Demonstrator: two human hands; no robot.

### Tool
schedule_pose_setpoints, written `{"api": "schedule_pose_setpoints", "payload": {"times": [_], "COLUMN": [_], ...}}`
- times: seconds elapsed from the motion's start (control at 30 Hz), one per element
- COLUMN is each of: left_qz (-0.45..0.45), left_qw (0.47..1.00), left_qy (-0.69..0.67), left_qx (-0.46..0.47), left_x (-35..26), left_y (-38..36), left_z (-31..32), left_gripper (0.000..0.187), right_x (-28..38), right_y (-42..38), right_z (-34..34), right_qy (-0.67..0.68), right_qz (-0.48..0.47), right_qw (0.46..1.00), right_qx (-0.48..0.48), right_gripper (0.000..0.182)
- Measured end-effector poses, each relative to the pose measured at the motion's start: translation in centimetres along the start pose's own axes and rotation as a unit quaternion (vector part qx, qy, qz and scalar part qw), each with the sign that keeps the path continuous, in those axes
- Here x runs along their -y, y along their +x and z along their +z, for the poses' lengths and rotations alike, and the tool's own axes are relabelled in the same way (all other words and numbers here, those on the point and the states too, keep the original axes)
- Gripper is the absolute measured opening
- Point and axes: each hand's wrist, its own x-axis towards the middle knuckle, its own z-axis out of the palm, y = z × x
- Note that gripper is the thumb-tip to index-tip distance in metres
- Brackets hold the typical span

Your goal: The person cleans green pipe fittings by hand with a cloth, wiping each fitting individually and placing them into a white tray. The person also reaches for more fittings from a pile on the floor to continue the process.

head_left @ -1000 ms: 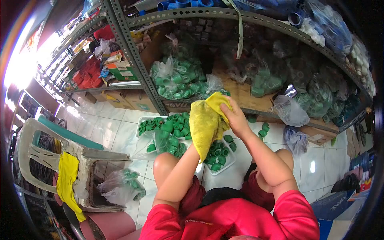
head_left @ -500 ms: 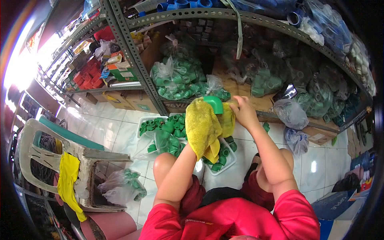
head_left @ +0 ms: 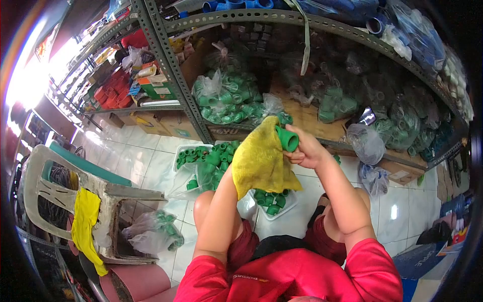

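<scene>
My right hand (head_left: 308,149) has its fingers closed around a green pipe elbow (head_left: 288,139), its round opening facing right and down. Draped over my left hand is a yellow cloth (head_left: 259,158), which touches the elbow's left side. The cloth hides the fingers of that hand; only the left forearm (head_left: 217,216) shows below it. Under the cloth, a white tray (head_left: 275,216) on the floor holds several green fittings (head_left: 271,199). Farther left, a second white tray (head_left: 181,149) and an open clear bag (head_left: 193,176) hold more green fittings.
A metal shelf (head_left: 173,75) ahead carries bagged green fittings (head_left: 229,95) and blue pipe parts (head_left: 236,5). A worn plastic chair (head_left: 113,196) with a yellow cloth strip (head_left: 86,221) stands at left, beside a clear bag (head_left: 156,234). Cardboard boxes (head_left: 400,171) lie at right.
The green elbow has turned, so its opening now faces right and down. My right hand has moved in and closed on it, while the yellow cloth has spread out and hangs lower right.
</scene>
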Motion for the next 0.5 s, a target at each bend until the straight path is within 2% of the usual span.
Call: {"api": "schedule_pose_setpoints", "payload": {"times": [0.03, 0.07, 0.1, 0.13, 0.17, 0.2, 0.23, 0.27, 0.3, 0.33, 0.37, 0.4, 0.43, 0.47, 0.5], "left_qz": [0.156, 0.280, 0.415, 0.415, 0.420, 0.404, 0.402, 0.298, 0.173, 0.172, 0.226, 0.269, 0.198, 0.197, 0.134], "left_qw": [0.899, 0.615, 0.429, 0.428, 0.604, 0.753, 0.753, 0.897, 0.978, 0.978, 0.922, 0.826, 0.955, 0.955, 0.985], "left_qy": [0.406, 0.729, 0.802, 0.802, 0.676, 0.517, 0.517, 0.327, 0.115, 0.115, 0.312, 0.495, 0.219, 0.220, 0.110], "left_qx": [0.060, 0.108, 0.030, 0.030, 0.044, 0.056, 0.056, 0.010, -0.036, -0.035, -0.036, -0.033, -0.020, -0.019, -0.021], "left_x": [0.5, 0.6, 0.3, 1.3, 2.8, 3.3, 3.9, 3.7, 3.5, 3.8, 3.9, 4.1, 5.4, 5.0, 4.5], "left_y": [0.9, 1.2, 0.5, 1.2, 2.4, 2.6, 2.6, 2.0, 1.7, 2.3, 2.8, 3.2, 3.1, 2.6, 2.1], "left_z": [-1.2, -1.4, -0.3, -1.3, -3.2, -3.5, -3.6, -2.5, -1.8, -2.4, -2.8, -3.2, -3.2, -2.6, -2.2], "left_gripper": [0.033, 0.033, 0.033, 0.033, 0.034, 0.035, 0.035, 0.046, 0.058, 0.058, 0.052, 0.047, 0.039, 0.039, 0.034], "right_x": [0.3, 0.6, 0.7, 0.6, 0.4, 0.1, -0.1, -0.4, -0.7, -2.7, -2.8, -3.0, -3.0, -2.5, -2.1], "right_y": [-0.4, -0.8, -1.0, -1.3, -1.3, -1.3, -1.3, -1.3, -1.5, 0.7, 0.6, 0.6, 0.5, 0.3, 0.0], "right_z": [0.1, 0.4, 0.9, 1.7, 2.2, 2.2, 2.2, 2.3, 3.7, 0.6, 0.6, 0.8, 1.1, 1.7, 2.2], "right_qy": [-0.017, -0.034, -0.034, -0.055, -0.074, -0.073, -0.118, -0.163, -0.240, -0.502, -0.521, -0.539, -0.537, -0.464, -0.387], "right_qz": [-0.004, -0.008, -0.007, -0.020, -0.033, -0.033, -0.050, -0.068, -0.105, -0.297, -0.275, -0.251, -0.250, -0.237, -0.221], "right_qw": [1.000, 0.999, 0.999, 0.996, 0.990, 0.990, 0.985, 0.977, 0.946, 0.781, 0.772, 0.763, 0.764, 0.816, 0.861], "right_qx": [-0.005, -0.010, -0.010, -0.064, -0.117, -0.117, -0.118, -0.118, -0.189, -0.222, -0.238, -0.254, -0.256, -0.251, -0.243], "right_gripper": [0.042, 0.042, 0.042, 0.043, 0.043, 0.043, 0.043, 0.043, 0.045, 0.047, 0.049, 0.050, 0.050, 0.048, 0.047]}}
